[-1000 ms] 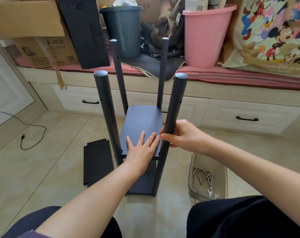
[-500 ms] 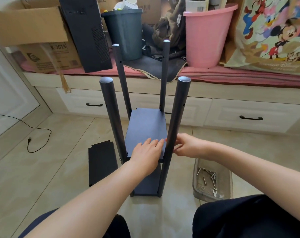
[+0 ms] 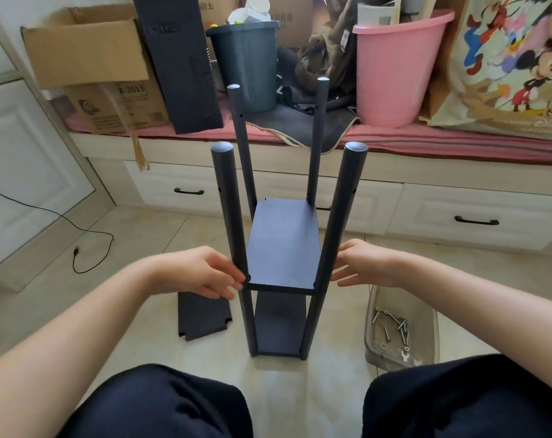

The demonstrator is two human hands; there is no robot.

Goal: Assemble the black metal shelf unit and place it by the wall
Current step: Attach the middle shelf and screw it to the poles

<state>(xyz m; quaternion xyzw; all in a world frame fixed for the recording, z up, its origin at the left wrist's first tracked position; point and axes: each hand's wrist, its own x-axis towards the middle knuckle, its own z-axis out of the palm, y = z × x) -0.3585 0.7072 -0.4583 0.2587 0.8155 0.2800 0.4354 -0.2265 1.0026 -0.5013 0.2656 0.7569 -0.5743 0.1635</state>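
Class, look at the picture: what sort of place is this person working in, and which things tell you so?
Probably a room at home, perhaps a bedroom or storage corner: a padded bench with drawers, a cartoon-print bag, and a pink bucket among cardboard boxes.

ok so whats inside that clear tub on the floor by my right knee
The clear tub holds loose silver bolts, a few washers and what looks like a small wrench. Its near end is hidden behind the knee, so an exact count is not possible.

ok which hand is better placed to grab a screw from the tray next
Right. The right hand hovers open directly above the tray of screws; the left hand is across the shelf unit, beside the left post.
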